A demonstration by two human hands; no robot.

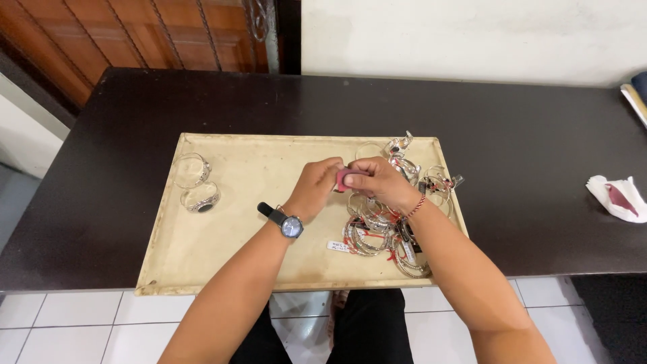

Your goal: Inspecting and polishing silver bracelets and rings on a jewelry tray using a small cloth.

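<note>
My left hand and my right hand meet above a cream tray, and both pinch a small pink block between them. A dark wristwatch sits on my left wrist, and a red and white cord circles my right wrist. Under and beside my right hand lies a heap of silver bangles with small tags. Whether a bangle is also in my fingers is hidden.
Two silver bangles lie apart at the tray's left end. The tray rests on a dark table. A white cloth with a red piece lies at the table's right edge. White floor tiles show below the table's front edge.
</note>
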